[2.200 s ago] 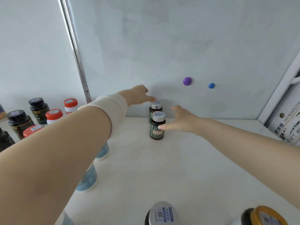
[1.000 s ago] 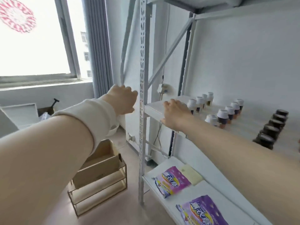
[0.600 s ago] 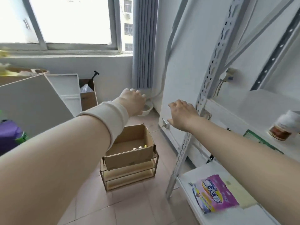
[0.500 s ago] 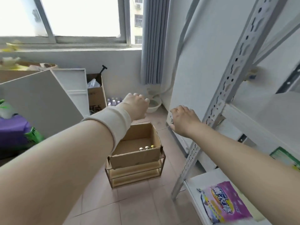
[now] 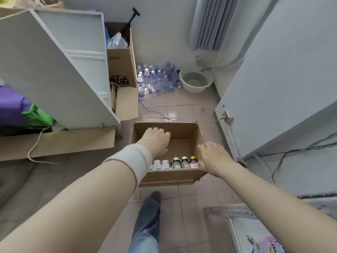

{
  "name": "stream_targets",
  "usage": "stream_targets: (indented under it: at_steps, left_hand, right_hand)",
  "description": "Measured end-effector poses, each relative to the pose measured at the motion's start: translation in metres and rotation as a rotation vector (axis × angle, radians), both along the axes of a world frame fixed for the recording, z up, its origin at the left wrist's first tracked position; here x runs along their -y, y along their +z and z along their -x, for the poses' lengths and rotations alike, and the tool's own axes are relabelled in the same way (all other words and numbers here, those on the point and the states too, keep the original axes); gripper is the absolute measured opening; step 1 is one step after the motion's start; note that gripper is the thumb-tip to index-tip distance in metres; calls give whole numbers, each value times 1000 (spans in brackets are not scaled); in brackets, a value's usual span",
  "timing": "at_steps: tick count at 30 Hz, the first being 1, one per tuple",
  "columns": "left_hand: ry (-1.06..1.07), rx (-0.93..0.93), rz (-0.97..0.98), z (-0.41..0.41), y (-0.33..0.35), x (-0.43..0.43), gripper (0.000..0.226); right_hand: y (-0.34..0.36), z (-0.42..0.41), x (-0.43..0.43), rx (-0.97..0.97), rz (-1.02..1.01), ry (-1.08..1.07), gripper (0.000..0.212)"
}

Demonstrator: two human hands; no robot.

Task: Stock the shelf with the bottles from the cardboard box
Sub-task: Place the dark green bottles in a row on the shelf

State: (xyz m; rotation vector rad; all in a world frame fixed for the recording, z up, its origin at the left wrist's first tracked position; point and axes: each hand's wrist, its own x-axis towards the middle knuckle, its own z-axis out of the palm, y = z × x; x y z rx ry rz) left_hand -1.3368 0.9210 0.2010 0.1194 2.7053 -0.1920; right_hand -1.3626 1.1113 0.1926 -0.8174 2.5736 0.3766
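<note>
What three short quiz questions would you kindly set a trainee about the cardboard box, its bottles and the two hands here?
1. True or false: the right hand is over the left wall of the cardboard box.
2. Where in the box do the bottles stand? A: in a row along the near wall. B: along the far wall. C: scattered across the middle.
3. Fill the gap: the bottle at the row's right end has a ___ cap.
Key: 1 false, it is over the right wall; 2 A; 3 gold.
</note>
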Motion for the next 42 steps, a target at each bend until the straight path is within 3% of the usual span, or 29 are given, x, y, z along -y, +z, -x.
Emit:
stream_targets:
  at_steps: [5,13,21,24,34,42]
  left_hand:
    - [103,197,-199,33,-81,20,45]
    - [328,478,-410,70,-192,12,45]
    - [1033,539,-791,96,-313,-20,52]
    - [1141,505,-871,95,-341,-29,51]
    - [1217,564,-963,98,-361,-32,50]
    - [1198,377,-1130,102,-321,8,28]
  right_hand:
    - [-71,34,12,206,-56,-73,52]
    - [-174,95,15,344,-44,-189,50]
    - [-305,135,22,473,-25,-159,71]
    - [-329,134,23,500,-44,-145,78]
    - [-346,148,28,640,-34,-260,75]
    - [-306,144,27,708,311,-547,72]
